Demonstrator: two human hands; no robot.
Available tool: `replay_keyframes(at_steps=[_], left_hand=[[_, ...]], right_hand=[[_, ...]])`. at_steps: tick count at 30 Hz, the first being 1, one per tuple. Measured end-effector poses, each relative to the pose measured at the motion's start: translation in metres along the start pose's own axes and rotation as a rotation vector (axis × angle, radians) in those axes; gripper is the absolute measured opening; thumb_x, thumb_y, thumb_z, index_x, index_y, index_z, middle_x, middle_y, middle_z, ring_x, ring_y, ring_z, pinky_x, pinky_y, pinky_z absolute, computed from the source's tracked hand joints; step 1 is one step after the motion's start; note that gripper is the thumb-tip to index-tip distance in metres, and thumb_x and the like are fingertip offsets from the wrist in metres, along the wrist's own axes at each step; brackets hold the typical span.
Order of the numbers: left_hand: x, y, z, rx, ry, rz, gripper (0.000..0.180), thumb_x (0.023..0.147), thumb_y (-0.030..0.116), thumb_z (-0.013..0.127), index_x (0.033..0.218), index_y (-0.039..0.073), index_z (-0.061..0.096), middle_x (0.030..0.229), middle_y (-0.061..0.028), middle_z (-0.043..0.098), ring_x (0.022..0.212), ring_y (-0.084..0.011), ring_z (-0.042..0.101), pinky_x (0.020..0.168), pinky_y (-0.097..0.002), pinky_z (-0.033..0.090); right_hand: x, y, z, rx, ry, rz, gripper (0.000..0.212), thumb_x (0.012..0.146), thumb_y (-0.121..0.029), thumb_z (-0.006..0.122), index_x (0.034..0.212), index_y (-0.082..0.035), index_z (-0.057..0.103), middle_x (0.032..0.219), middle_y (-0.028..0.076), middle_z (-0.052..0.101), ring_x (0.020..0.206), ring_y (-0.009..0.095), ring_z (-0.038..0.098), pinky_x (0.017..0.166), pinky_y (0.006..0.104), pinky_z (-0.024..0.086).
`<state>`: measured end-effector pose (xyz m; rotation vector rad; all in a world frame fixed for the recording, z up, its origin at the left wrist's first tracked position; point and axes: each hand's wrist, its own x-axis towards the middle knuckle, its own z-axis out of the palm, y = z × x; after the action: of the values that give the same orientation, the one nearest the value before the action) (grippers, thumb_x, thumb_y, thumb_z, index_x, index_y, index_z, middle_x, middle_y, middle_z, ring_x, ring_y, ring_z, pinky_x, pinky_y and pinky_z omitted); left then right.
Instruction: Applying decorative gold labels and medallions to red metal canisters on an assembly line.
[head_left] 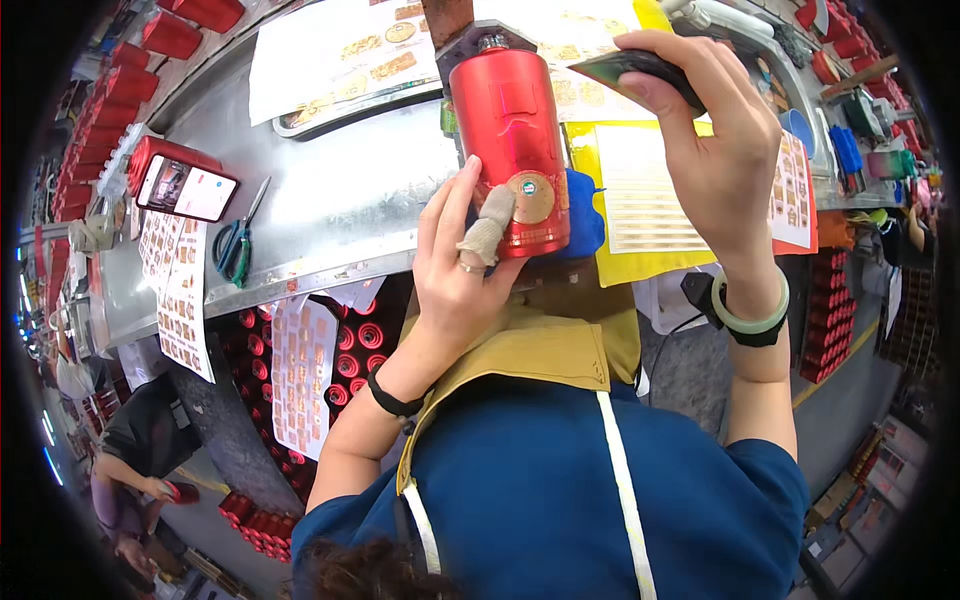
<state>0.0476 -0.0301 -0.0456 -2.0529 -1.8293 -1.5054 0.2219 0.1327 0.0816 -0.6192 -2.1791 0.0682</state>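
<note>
One red bottle (505,120), over the near side of the bench (350,180), neck pointing away, base toward the blue shirt (520,460)! Long axis nearly straight up the view, tipped slightly left at the neck end. Clamped around the lower body: left hand (458,278), fingers somewhat spread, one in a grey sleeve (487,230), right at the edge of the round gold label (533,197). And here, pinched between thumb and curled fingers of the right hand (735,155), a dark tool (655,72), tip aimed left, just beside the bottle's upper half, apart from it.
</note>
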Motion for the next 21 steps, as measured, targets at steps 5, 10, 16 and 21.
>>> replay_keyframes(at_steps=[5, 10, 16, 21], left_hand=[[0.019, 0.016, -0.005, 0.140, -0.034, 0.001, 0.069, 0.059, 0.004, 0.091, 0.125, -0.001, 0.070, 0.145, -0.0245, 0.057, 0.120, -0.0428, 0.062, 0.098, -0.0475, 0.055], [0.004, 0.001, -0.001, 0.026, 0.029, 0.006, 0.074, 0.066, 0.011, 0.096, 0.133, 0.004, 0.065, 0.146, -0.0237, 0.057, 0.125, -0.0418, 0.062, 0.103, -0.0468, 0.051], [0.006, 0.005, -0.004, -0.043, 0.062, -0.048, 0.071, 0.067, 0.010, 0.095, 0.131, 0.003, 0.065, 0.146, -0.0225, 0.058, 0.125, -0.0408, 0.062, 0.103, -0.0456, 0.052], [0.008, -0.001, -0.005, 0.036, 0.010, 0.009, 0.073, 0.065, 0.007, 0.094, 0.132, 0.001, 0.064, 0.147, -0.0218, 0.058, 0.125, -0.0392, 0.062, 0.104, -0.0456, 0.052]], right_hand=[[-0.007, -0.005, 0.000, 0.079, -0.011, 0.083, 0.021, 0.085, -0.004, 0.078, 0.105, -0.006, 0.074, 0.092, 0.011, 0.072, 0.085, 0.032, 0.068, 0.078, 0.0386, 0.052], [-0.007, -0.015, 0.007, 0.074, -0.037, 0.026, 0.021, 0.083, -0.004, 0.078, 0.103, -0.005, 0.073, 0.089, 0.009, 0.071, 0.084, 0.030, 0.065, 0.077, 0.0397, 0.050], [-0.005, -0.020, 0.014, -0.011, -0.063, -0.218, 0.023, 0.078, -0.006, 0.076, 0.101, -0.010, 0.074, 0.089, 0.003, 0.069, 0.083, 0.024, 0.063, 0.078, 0.0371, 0.047], [-0.001, -0.027, 0.006, 0.014, -0.110, -0.149, 0.028, 0.078, 0.004, 0.077, 0.105, -0.006, 0.077, 0.094, 0.007, 0.073, 0.084, 0.026, 0.063, 0.077, 0.0360, 0.047]])
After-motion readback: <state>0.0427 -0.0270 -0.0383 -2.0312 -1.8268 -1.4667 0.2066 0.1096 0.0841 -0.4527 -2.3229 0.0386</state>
